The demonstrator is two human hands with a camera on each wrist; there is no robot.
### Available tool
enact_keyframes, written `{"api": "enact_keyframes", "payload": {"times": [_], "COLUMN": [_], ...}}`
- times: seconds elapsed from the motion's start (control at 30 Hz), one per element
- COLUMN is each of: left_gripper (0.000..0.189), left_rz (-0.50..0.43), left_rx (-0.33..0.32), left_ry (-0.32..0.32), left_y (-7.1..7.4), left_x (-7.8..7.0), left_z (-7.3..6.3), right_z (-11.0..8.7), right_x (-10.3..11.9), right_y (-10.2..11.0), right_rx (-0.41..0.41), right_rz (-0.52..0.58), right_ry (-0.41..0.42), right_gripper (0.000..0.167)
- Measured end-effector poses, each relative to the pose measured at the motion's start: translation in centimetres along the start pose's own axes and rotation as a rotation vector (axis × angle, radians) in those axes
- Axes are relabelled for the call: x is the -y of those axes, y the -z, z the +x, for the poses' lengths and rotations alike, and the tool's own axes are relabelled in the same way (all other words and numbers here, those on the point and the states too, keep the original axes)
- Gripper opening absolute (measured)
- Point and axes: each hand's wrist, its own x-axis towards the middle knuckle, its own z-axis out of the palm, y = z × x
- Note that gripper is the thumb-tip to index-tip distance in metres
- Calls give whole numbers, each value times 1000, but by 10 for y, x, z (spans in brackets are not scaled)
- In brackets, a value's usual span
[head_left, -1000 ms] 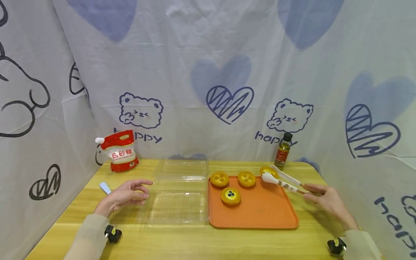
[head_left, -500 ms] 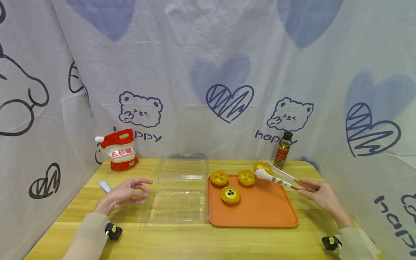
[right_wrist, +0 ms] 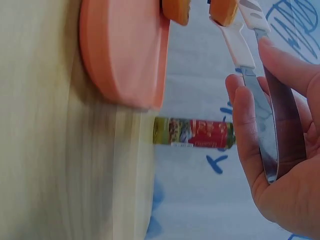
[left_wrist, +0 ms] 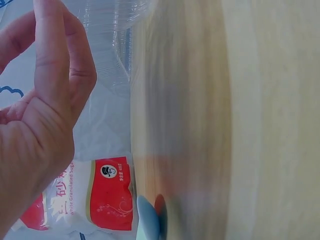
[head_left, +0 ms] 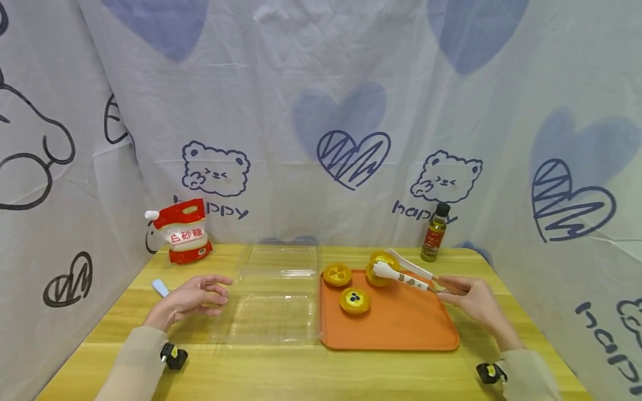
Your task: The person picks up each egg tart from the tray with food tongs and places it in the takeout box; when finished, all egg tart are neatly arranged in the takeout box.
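My right hand [head_left: 473, 301] grips a pair of tongs [head_left: 408, 279] with white, spotted tips. Between the tips is an egg tart [head_left: 383, 257], raised above the back edge of the orange tray [head_left: 396, 333]; in the right wrist view this tart [right_wrist: 223, 12] hangs clear of the tray. It partly overlaps a second tart [head_left: 377, 280] in the head view. Two more tarts sit at the tray's left: a plain one [head_left: 337, 275] and one topped with blueberries [head_left: 355, 301]. My left hand [head_left: 193, 298] holds nothing, fingers loosely bent, beside a clear plastic container [head_left: 276, 320] with its lid raised.
A red and white sugar bag [head_left: 188, 234] stands at the back left. Near my left wrist lies a light blue handle [head_left: 160, 288], partly hidden. An oil bottle [head_left: 434, 234] stands at the back right. Printed cloth [head_left: 281, 111] encloses the table.
My right hand has moved left, carrying the tart in the tongs from the tray's back right corner toward the tart at the back middle. My left hand stays in place.
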Motion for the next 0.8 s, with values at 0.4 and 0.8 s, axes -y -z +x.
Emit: {"api": "enact_keyframes", "payload": {"times": [0.4,0.8], "left_gripper": [60,60], "left_rz": [-9,-10], "left_rx": [8,10], "left_ry": [-3,5], "left_y": [0,2], "left_x": [0,1], "left_z": [1,-1], "right_z": [2,4], "right_x": [22,51], "right_y": [-24,-49], "right_rx": [4,64], "right_rz": [-44,17], "right_ry": [27,55], "right_gripper": [49,43]}}
